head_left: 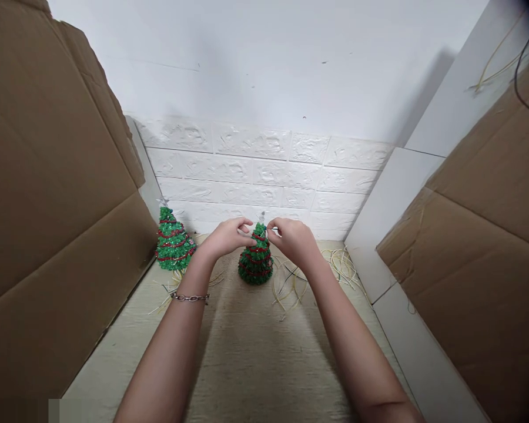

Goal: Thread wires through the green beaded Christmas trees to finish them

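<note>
Both hands at top of the beaded green tree [255,261], centre of tabletop [247,352]. Left hand [227,236] at its 9 o'clock, right hand [291,238] at its 3 o'clock, each grip pinched at the tip near the clear topper [261,218]. Whether either actually holds a strand: cannot tell. Second tree [173,242] stands at 9 o'clock, apart. Loose pale strands [339,264] lie at 3 o'clock. Chain bracelet [189,298] on left wrist.

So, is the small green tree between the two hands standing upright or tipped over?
Upright. The tree rests on its wide base on the table, tip pointing up, with the left hand and right hand at its top.
</note>
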Tool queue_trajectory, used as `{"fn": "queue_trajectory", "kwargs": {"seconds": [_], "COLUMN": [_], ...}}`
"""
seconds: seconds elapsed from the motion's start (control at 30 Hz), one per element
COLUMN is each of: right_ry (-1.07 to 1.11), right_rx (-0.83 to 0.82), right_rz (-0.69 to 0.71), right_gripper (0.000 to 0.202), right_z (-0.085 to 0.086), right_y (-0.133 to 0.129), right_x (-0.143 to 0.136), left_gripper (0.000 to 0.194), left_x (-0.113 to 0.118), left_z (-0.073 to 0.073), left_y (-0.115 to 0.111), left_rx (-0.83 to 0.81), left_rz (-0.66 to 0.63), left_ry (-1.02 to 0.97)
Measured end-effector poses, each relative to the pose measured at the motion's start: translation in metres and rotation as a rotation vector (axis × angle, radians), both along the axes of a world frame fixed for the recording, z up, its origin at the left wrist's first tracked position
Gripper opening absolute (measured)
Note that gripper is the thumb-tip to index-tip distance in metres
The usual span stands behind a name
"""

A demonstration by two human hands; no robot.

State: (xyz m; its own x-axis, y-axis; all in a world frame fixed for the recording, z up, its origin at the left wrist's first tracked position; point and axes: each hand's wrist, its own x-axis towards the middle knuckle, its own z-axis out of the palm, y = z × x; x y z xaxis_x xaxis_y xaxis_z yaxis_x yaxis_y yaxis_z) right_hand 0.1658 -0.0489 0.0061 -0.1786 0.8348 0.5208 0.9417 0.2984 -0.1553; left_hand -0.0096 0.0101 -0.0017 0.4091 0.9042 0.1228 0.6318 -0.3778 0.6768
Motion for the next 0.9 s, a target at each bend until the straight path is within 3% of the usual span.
{"fn": "queue_trajectory", "kwargs": {"seconds": [0.07,0.13,0.2,0.5,0.67,0.77,0.9], "right_ry": [-0.009,-0.003,0.011,0.122,0.363,0.557,0.743], "right_rx": [-0.009,-0.011,-0.002,0.016,0.194,0.292,0.322], "right_rz": [0.009,0.021,0.036,0.18,0.196,0.158,0.129], "right_gripper": [0.022,0.022,0.021,0.023,0.019,0.017,0.022], "right_z": [-0.001,-0.002,-0.002,0.003,0.013,0.024,0.037], "right_y": [0.001,0.002,0.003,0.004,-0.004,-0.011,-0.019], "right_x": [-0.002,-0.003,-0.001,0.007,0.012,0.011,0.004], "left_gripper": [0.075,0.075,0.076,0.056,0.061,0.06,0.062], "left_x": [0.002,0.005,0.009,0.016,0.023,0.027,0.026], "left_z": [-0.011,-0.024,-0.034,-0.049,-0.033,-0.011,0.019], "left_y": [0.006,0.012,0.016,0.017,0.009,-0.004,-0.03], "left_rx": [-0.087,-0.132,-0.137,-0.097,-0.022,0.075,0.241], "left_rz": [-0.091,-0.252,-0.314,-0.312,-0.101,-0.005,0.1], "left_ry": [-0.017,-0.069,-0.099,-0.208,-0.427,-0.576,-0.537]}}
